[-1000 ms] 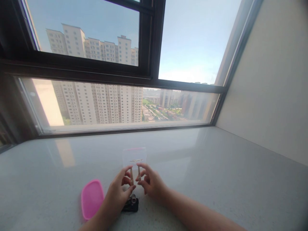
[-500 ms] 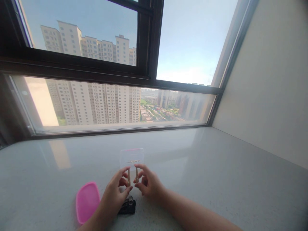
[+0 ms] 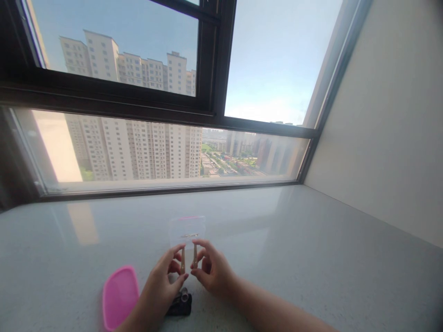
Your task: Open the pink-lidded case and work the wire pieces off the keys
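Observation:
My left hand [image 3: 162,283] pinches a thin tan stick-like piece [image 3: 182,261] upright between thumb and fingers. My right hand [image 3: 212,271] pinches a second, matching piece [image 3: 195,256] right beside it; the two pieces stand almost parallel, a small gap apart. Just behind them on the grey stone sill [image 3: 311,258] stands a small clear plastic box [image 3: 187,229] with a pink edge. A small black object [image 3: 180,305] with something shiny on top lies under my hands.
A pink lid [image 3: 119,296] lies flat on the sill to the left of my left hand. A large dark-framed window [image 3: 214,110] runs along the back; a plain wall [image 3: 387,138] closes the right side.
The view has shifted slightly, so hands and objects sit a little lower and further left. My hands still hold the two pieces side by side.

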